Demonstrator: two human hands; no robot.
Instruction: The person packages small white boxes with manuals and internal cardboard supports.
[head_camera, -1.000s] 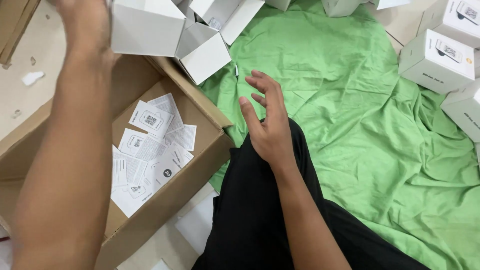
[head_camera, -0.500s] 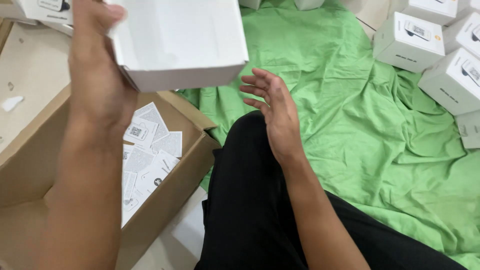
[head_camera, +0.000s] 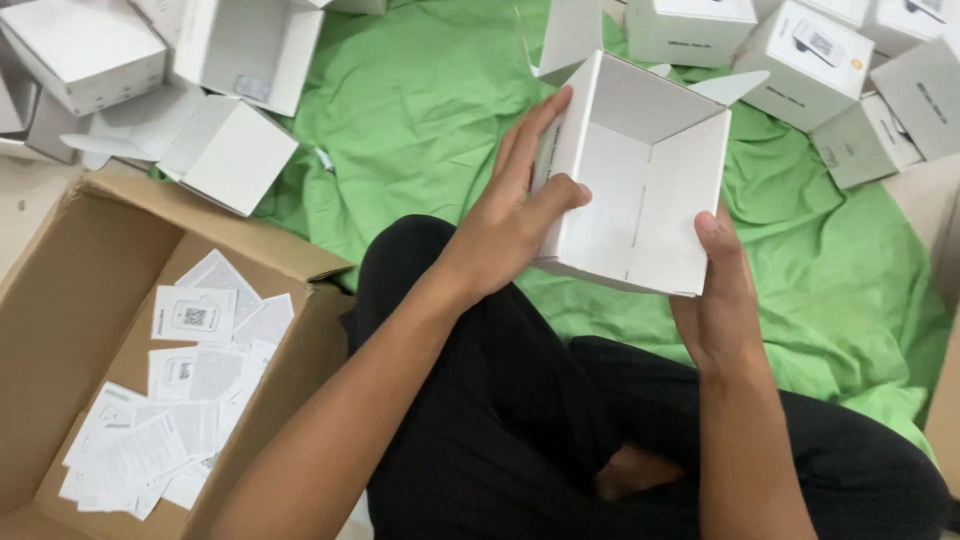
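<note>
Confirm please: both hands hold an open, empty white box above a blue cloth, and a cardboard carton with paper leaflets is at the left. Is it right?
Not quite: the head view shows a green cloth, not blue. The rest holds: the left hand and right hand hold the open, empty white box, and the cardboard carton with paper leaflets lies left.

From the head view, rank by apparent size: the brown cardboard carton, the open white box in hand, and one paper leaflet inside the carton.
1. Brown cardboard carton, largest.
2. Open white box, held by both hands; nearness to the camera may inflate it.
3. Paper leaflet, smallest.
</note>
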